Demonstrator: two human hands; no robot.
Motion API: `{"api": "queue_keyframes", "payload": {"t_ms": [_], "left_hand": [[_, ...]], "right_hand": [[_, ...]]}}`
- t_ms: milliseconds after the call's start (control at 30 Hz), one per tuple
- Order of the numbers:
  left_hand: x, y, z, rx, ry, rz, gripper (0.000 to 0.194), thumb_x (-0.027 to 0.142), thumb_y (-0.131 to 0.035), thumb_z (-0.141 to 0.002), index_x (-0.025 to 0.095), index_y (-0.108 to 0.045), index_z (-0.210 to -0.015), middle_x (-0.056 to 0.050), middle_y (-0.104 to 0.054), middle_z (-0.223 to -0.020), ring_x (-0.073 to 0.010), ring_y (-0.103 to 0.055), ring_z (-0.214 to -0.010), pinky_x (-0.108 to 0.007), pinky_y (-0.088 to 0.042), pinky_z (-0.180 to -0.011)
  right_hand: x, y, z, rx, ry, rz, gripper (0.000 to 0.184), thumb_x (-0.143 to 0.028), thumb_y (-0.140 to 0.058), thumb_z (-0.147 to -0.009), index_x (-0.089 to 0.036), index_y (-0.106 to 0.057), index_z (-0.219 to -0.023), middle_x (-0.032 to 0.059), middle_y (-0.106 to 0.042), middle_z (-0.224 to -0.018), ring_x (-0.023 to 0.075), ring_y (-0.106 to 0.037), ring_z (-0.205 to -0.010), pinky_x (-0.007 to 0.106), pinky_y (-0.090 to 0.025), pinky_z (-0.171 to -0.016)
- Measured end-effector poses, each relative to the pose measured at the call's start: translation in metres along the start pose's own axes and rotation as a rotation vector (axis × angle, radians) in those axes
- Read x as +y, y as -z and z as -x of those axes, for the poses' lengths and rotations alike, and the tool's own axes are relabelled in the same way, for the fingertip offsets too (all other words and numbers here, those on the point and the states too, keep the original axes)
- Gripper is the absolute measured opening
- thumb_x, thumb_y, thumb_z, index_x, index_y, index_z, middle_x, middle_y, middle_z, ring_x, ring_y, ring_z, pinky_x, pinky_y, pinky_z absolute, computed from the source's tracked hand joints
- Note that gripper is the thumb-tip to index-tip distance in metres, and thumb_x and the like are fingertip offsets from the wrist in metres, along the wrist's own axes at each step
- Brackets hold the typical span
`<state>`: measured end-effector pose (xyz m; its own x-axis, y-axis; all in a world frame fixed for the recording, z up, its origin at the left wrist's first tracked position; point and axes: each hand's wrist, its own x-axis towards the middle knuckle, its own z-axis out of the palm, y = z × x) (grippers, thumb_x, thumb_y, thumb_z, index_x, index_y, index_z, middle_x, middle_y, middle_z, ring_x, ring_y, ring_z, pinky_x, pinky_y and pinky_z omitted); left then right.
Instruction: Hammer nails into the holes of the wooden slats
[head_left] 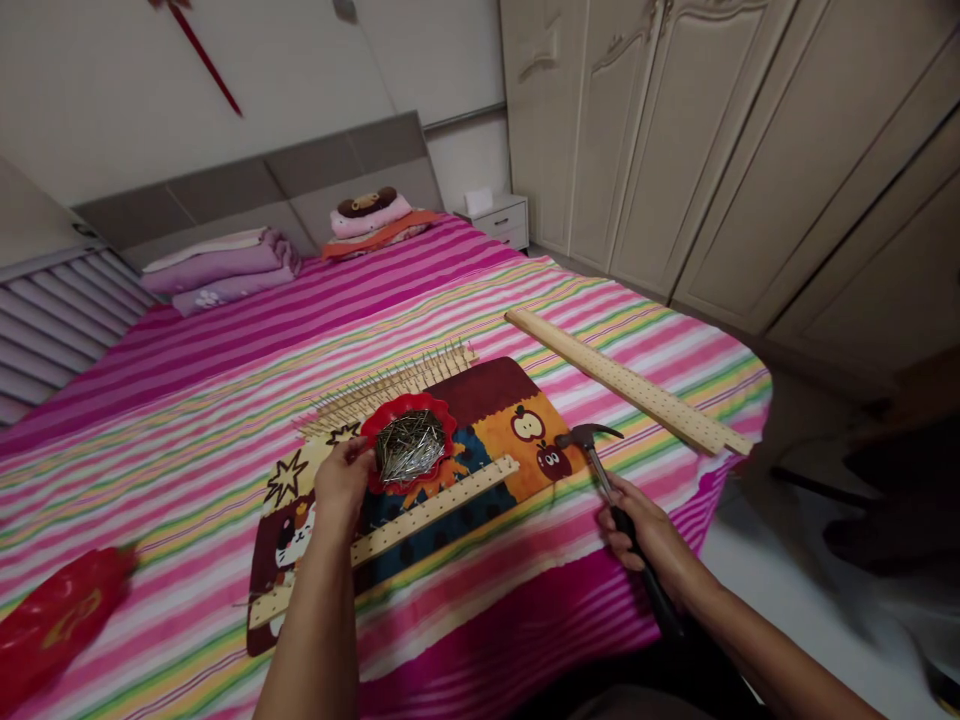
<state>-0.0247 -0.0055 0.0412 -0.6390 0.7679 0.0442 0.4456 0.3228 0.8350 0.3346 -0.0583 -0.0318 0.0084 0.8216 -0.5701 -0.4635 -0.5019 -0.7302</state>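
- My left hand (346,482) has the red bowl (450,420) by the left side of its wavy rim, fingers bent against it
- The bowl is heaped with loose nails (411,447), and I cannot tell whether it rests on what is below or is slightly lifted
- My right hand (641,528) is wrapped around the black handle of the hammer (598,468), whose metal head points away from me, near the right edge of the patterned mat (487,397)
- The mat lies on the bed, printed with apples, a cat and star shapes
- A wooden strip (439,512) dotted with small dark marks runs slantwise over the mat in front of the bowl, its middle part hidden by my left forearm; thin nails stick out near its left end
- Just behind the bowl lie pale wooden pieces (390,390) with rows of nails standing up from them
- Longer strips of wood (626,385), also dotted, lie to the right beyond the hammer, apart from the mat
- A striped cloth (195,545) in pink, white, yellow and green covers this part of the bed
- A shiny red bag (64,620) sits at the far left
- Folded bedding (232,268) is stacked by the headboard (232,195), with a wardrobe (637,130) to the right
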Motion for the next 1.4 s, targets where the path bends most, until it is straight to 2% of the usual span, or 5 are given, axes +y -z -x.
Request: {"api": "queue_keyframes", "payload": {"t_ms": [233, 467, 633, 967, 1400], "left_hand": [[0.002, -0.01, 0.006, -0.297, -0.2, -0.889, 0.02, 0.03, -0.054, -0.075, 0.023, -0.071, -0.083, -0.006, -0.073, -0.086, -0.0218, -0.064, -0.084, -0.03, -0.044, -0.073], [0.018, -0.019, 0.008, -0.351, -0.218, -1.132, 0.026, 0.027, -0.045, -0.079, 0.02, -0.069, -0.085, -0.013, -0.072, -0.094, -0.0288, -0.064, -0.093, -0.039, -0.042, -0.078], [0.013, -0.004, 0.011, -0.324, -0.195, -0.9, 0.021, 0.028, -0.045, -0.079, 0.019, -0.064, -0.078, -0.01, -0.07, -0.08, -0.0238, -0.063, -0.079, -0.033, -0.041, -0.07], [0.028, 0.006, 0.056, -0.378, 0.157, 0.374, 0.042, 0.039, -0.076, -0.047, 0.016, -0.071, -0.082, -0.006, -0.071, -0.076, -0.0166, -0.063, -0.075, -0.028, -0.048, -0.074], [0.016, -0.053, 0.108, -0.356, 0.132, 0.388, 0.043, 0.046, -0.076, -0.05, 0.015, -0.073, -0.08, -0.007, -0.072, -0.083, -0.0147, -0.062, -0.07, -0.028, -0.052, -0.064]], "right_hand": [[0.003, 0.005, -0.005, -0.013, -0.008, -0.014, 0.056, -0.029, -0.058, -0.077, -0.026, -0.044, -0.13, -0.0072, -0.047, -0.05, 0.0055, -0.034, -0.031, 0.009, -0.02, -0.025], [0.003, 0.005, -0.007, -0.007, -0.012, -0.009, 0.055, -0.031, -0.057, -0.077, -0.025, -0.043, -0.13, -0.0072, -0.048, -0.051, 0.0055, -0.034, -0.031, 0.009, -0.019, -0.025], [0.002, 0.004, -0.003, -0.043, -0.004, -0.024, 0.051, -0.029, -0.055, -0.078, -0.024, -0.044, -0.128, -0.0074, -0.048, -0.051, 0.005, -0.034, -0.032, 0.009, -0.02, -0.026], [0.005, 0.004, -0.001, -0.058, 0.023, -0.022, 0.047, -0.032, -0.056, -0.077, -0.025, -0.044, -0.123, -0.0077, -0.048, -0.052, 0.0049, -0.034, -0.033, 0.009, -0.019, -0.028], [0.006, 0.005, -0.003, -0.073, 0.021, -0.045, 0.047, -0.031, -0.055, -0.079, -0.025, -0.043, -0.124, -0.0083, -0.048, -0.051, 0.0051, -0.035, -0.033, 0.009, -0.02, -0.028]]}}
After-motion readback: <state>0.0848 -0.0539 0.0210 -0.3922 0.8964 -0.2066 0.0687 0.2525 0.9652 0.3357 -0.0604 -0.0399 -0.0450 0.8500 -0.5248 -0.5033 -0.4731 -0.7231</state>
